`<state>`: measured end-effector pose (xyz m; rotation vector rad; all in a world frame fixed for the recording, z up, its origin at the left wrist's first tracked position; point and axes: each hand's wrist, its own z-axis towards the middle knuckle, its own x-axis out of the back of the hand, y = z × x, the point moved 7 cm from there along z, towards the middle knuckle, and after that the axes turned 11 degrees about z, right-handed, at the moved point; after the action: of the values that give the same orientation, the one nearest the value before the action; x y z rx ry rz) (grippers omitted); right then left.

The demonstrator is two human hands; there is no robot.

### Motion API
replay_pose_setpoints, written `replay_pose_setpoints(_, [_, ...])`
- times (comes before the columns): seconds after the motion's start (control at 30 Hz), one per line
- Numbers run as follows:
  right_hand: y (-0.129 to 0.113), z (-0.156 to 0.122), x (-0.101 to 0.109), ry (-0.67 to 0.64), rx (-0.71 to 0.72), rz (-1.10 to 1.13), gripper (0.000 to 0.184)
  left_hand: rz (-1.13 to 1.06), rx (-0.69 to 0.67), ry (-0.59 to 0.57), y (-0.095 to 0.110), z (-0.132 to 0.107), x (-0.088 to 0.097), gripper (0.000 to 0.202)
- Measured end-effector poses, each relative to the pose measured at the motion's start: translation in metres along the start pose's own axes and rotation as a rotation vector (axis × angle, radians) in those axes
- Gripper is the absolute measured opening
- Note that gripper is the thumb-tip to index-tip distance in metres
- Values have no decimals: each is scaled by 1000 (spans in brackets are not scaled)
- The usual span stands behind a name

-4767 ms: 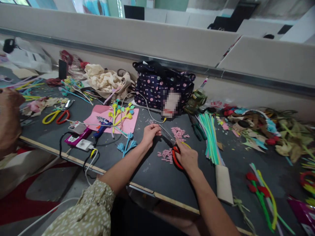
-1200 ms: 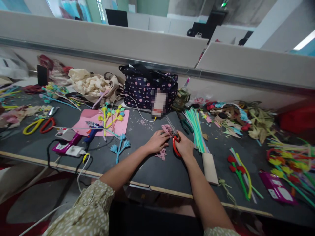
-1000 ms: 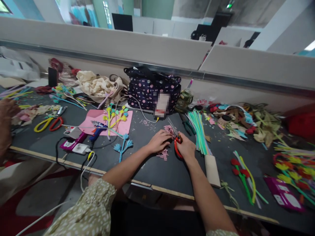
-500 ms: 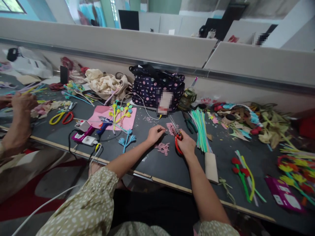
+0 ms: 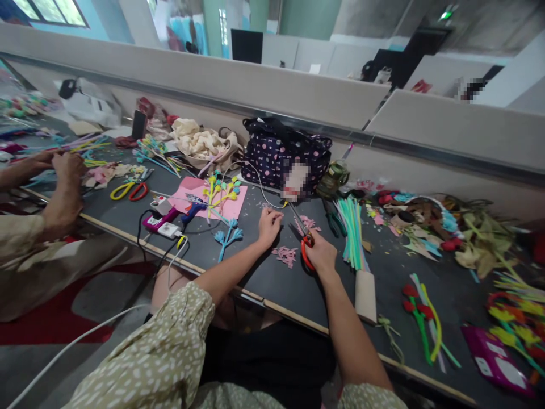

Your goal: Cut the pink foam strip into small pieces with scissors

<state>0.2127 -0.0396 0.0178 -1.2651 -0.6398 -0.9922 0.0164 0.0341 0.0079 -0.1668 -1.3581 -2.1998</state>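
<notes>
Dark tabletop (image 5: 272, 287) bears two pink piles (image 5: 285, 257); right grip (image 5: 322, 251) clasps scissors (image 5: 303, 246); left grip (image 5: 269, 228) unclear.

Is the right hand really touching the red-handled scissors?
Touching. The head view shows the right hand gripping the red-handled scissors, blades pointing away.

Forearms (image 5: 232, 270) forward, left hand (image 5: 269, 226) half-curled, right hand (image 5: 321, 251) in a firm grip.
</notes>
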Motion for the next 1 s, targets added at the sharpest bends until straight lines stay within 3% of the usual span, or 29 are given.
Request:
replay_pose_setpoints(0.2, [-3,-1,-3,-19,42,-7,47,-114,50,-14,-10,3,-2,13])
replay_pose_setpoints(0.4, [-4,-2,-6,-62,31,-37,48,-142,137,50,-18,5,4,7])
replay_pose_setpoints(0.6, [-8,-3,-7,-79,46,-8,43,-240,188,-2,-24,4,1,12])
replay_pose_setpoints(1.0, [-6,-4,-13,-90,60,-25,45,-612,528,-72,-32,1,-10,30])
